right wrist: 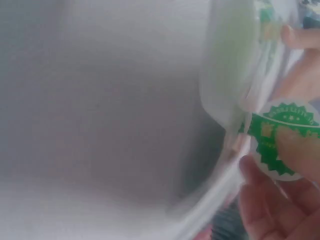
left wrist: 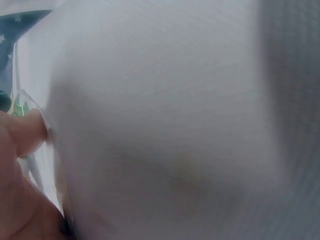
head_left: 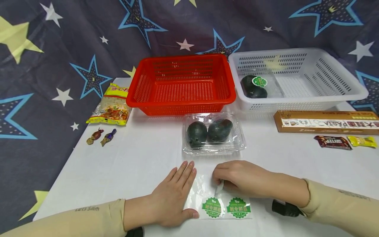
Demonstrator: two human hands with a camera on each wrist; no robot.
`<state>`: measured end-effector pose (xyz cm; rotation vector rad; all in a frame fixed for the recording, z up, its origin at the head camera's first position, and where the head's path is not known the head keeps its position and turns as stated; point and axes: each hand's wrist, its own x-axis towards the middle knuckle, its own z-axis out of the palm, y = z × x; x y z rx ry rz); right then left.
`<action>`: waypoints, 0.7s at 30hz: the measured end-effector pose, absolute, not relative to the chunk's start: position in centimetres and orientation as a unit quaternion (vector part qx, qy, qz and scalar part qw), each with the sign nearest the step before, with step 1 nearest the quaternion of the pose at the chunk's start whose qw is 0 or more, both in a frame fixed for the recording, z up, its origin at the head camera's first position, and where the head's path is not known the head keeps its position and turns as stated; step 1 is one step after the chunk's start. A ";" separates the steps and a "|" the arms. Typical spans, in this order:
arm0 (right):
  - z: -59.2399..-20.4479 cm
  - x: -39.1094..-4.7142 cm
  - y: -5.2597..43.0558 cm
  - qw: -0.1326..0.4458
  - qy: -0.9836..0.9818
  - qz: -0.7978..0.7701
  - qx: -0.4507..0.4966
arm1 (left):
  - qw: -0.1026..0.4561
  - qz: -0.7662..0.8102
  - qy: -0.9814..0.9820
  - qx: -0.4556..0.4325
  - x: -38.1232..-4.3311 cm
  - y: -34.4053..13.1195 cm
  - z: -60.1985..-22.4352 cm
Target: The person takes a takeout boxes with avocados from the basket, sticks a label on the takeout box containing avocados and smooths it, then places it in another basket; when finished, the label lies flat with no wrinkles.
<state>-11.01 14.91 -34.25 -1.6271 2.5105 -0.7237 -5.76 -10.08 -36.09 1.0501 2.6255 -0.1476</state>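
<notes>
My left hand [head_left: 174, 197] lies flat, fingers straight, on the left part of a sticker sheet [head_left: 199, 194]. Two round green stickers [head_left: 211, 207] show along the sheet's near edge. Over the sheet, my right hand [head_left: 241, 176] pinches a loose sticker [right wrist: 270, 150]; its green and white face shows in the right wrist view, between thumb and fingers. Beyond both hands sits a closed clear plastic box [head_left: 213, 152] with two dark green, avocado-like fruits [head_left: 219, 130] inside. In the left wrist view, only the thumb side of the left hand [left wrist: 20, 150] shows.
Behind the box stand a red basket [head_left: 180, 108] and a white basket [head_left: 308, 98]; the white one holds a stickered fruit box [head_left: 255, 87]. A food bag [head_left: 109, 105] and two wrapped candies [head_left: 100, 137] lie left. A pasta box [head_left: 325, 121] and snack bars [head_left: 334, 142] lie right.
</notes>
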 end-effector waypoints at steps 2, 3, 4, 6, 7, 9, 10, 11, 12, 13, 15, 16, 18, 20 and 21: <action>-33.2 -11.1 15.3 0.037 0.811 -0.256 -0.525 | 0.154 -0.052 0.916 0.367 -5.8 -10.1 -36.0; -32.6 -11.2 15.5 0.036 0.809 -0.267 -0.523 | 0.155 -0.050 0.916 0.367 -5.8 -10.1 -36.0; -31.9 -11.4 15.7 0.033 0.806 -0.278 -0.521 | 0.158 -0.046 0.916 0.366 -5.8 -10.1 -35.9; -30.4 -12.3 16.0 0.024 0.802 -0.299 -0.516 | 0.163 -0.035 0.917 0.363 -5.9 -10.1 -35.7; -29.8 -12.9 16.1 0.015 0.804 -0.304 -0.511 | 0.168 -0.026 0.918 0.359 -6.0 -10.1 -35.6; -28.6 -14.4 16.3 -0.002 0.817 -0.305 -0.490 | 0.176 -0.005 0.919 0.352 -6.1 -10.1 -35.4; -28.2 -15.3 16.4 -0.010 0.825 -0.303 -0.476 | 0.181 0.005 0.920 0.349 -6.1 -10.1 -35.3; -27.9 -16.2 16.4 -0.016 0.834 -0.301 -0.462 | 0.184 0.014 0.920 0.345 -6.1 -10.1 -35.2; -27.7 -17.2 16.4 -0.017 0.843 -0.300 -0.446 | 0.189 0.023 0.920 0.341 -6.2 -10.1 -35.2; -27.6 -18.1 16.4 -0.015 0.851 -0.299 -0.433 | 0.192 0.033 0.921 0.338 -6.2 -10.0 -35.1; -27.7 -19.6 16.2 0.001 0.862 -0.300 -0.408 | 0.185 0.050 0.922 0.336 -6.3 -10.0 -34.9; -27.8 -20.3 16.1 0.012 0.865 -0.304 -0.399 | 0.171 0.059 0.923 0.338 -6.5 -9.9 -34.8; -28.0 -21.4 15.8 0.041 0.867 -0.313 -0.385 | 0.121 0.077 0.926 0.349 -7.0 -9.8 -34.2; -28.2 -22.1 15.6 0.065 0.869 -0.316 -0.375 | 0.036 0.101 0.921 0.374 -8.1 -9.6 -33.5; -28.3 -22.3 15.5 0.076 0.869 -0.317 -0.372 | -0.010 0.106 0.917 0.384 -8.8 -9.5 -33.2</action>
